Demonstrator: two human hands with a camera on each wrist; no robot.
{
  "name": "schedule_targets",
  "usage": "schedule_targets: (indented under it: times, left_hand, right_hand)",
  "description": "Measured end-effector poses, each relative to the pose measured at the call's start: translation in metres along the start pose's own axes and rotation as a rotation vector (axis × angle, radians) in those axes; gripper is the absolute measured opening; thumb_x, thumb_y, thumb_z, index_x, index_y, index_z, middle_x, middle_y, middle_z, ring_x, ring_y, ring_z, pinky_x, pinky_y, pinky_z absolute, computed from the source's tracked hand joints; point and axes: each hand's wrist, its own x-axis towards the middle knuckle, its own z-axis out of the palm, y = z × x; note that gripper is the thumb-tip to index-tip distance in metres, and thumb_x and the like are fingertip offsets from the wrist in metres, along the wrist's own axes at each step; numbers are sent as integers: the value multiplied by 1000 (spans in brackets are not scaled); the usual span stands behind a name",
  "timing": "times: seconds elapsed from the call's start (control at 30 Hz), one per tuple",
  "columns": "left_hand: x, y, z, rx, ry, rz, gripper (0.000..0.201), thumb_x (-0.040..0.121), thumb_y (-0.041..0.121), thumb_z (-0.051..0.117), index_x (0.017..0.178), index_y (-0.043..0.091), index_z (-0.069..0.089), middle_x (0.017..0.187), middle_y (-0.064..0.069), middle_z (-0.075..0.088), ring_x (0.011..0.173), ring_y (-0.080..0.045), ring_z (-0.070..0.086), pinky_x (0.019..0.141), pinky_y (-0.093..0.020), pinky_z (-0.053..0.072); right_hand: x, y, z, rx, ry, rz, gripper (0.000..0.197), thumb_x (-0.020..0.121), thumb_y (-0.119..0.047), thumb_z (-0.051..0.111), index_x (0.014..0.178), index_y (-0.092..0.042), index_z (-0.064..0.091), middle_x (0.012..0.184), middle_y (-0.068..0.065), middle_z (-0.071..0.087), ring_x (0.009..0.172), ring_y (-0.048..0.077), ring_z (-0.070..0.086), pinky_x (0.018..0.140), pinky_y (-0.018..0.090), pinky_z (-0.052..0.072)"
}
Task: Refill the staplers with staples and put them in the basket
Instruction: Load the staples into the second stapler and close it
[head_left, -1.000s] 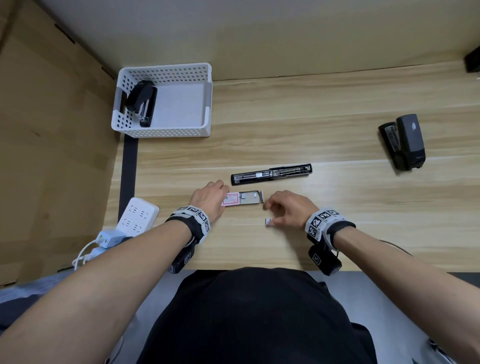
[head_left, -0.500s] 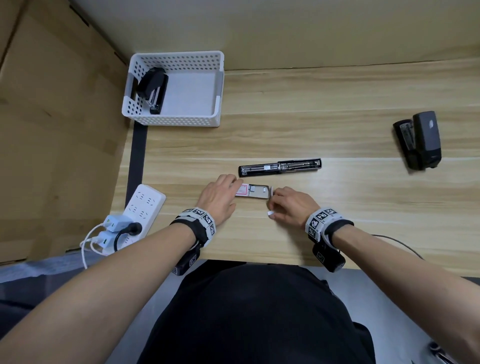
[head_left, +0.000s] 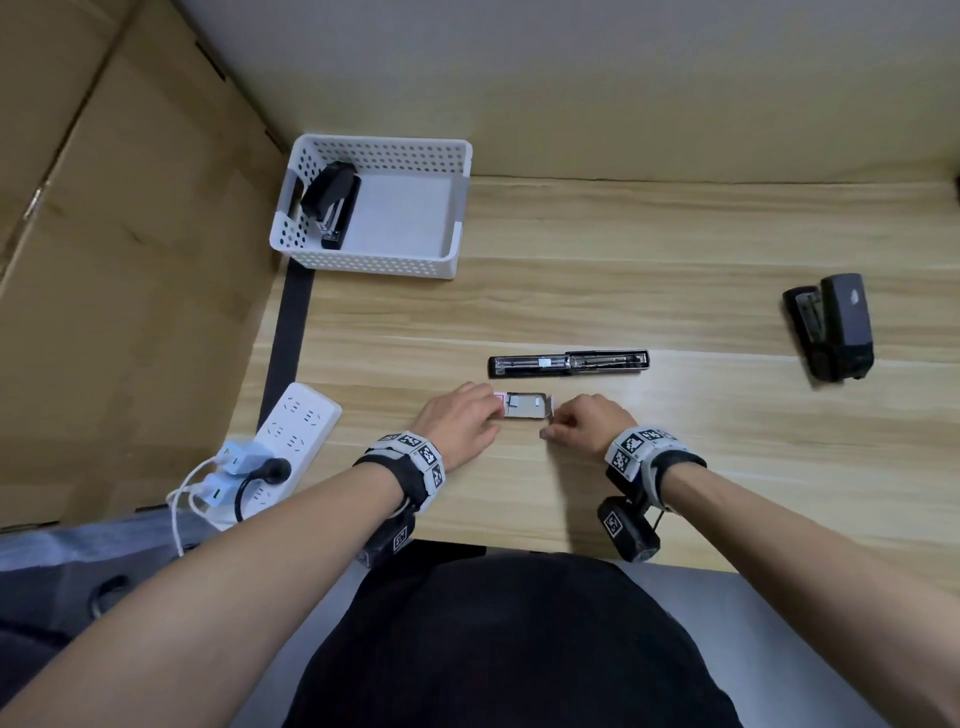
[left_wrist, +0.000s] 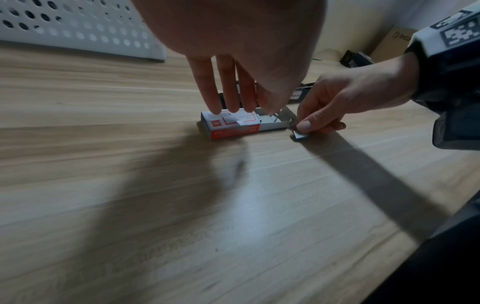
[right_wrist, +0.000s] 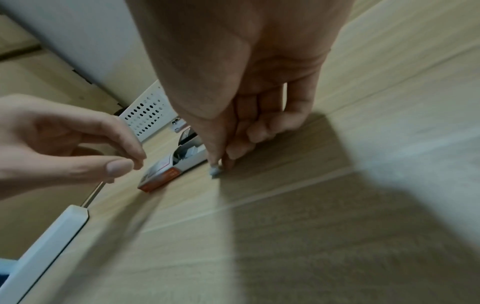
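Pinching a short strip of staples (left_wrist: 300, 136) between thumb and fingertips, the right hand (head_left: 584, 427) held it low against the counter (head_left: 727, 483), just beside the right end of the staple box (head_left: 524, 406). The left hand (head_left: 460, 422) lay at the box's left end; its straight fingers (left_wrist: 207, 86) reached down onto the red-and-white sleeve and gripped nothing.

Directly beyond both hands, near but apart from the box, lay the opened stapler (head_left: 569, 362). It was unfolded flat, with its long axis running left to right, parallel to the box, and its staple channel faced up. The right hand, carrying the strip, was judged the nearer for loading; the move called for a short forward reach with the strip turned along the channel.

Further right, well apart, a second stapler (head_left: 831, 332) waited on open counter. At the far left corner stood the basket (head_left: 363, 260) with one stapler (head_left: 330, 200) already inside, and bare counter lay between.
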Motion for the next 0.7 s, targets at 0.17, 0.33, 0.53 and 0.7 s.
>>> schedule_targets:
  times: [0.17,0.33,0.53,0.7]
  left_hand:
    - [0,-1,4,-1,-28,15,16,94,28,52,103,21,63,103,6,60,105,-15,52,75,-30,46]
    - [4,-2,4,2,-42,10,16,93,29,51,101,23,63,103,7,61,105,-15,53,74,-30,47]
    - [9,-4,1,8,-68,8,15,94,29,51,99,21,63,101,5,59,106,-16,52,72,-33,49]
    - [14,-10,-6,5,-47,13,15,95,31,50,98,23,63,99,6,59,102,-16,53,69,-32,47]
  right_hand:
    - [-3,-2,-1,-54,35,38,34,86,-56,59,83,-24,70,87,2,67,83,24,61,67,30,48]
    - [-12,-2,-2,-67,139,-76,32,82,-59,61,87,-27,65,88,-6,67,84,18,60,67,30,46]
    - [-15,-10,8,-121,220,-201,16,83,-42,66,93,-29,66,98,-11,60,96,15,58,65,27,46]
    - [-15,-16,-1,-81,290,-285,17,80,-41,64,88,-26,66,92,-10,61,96,14,51,60,26,41]
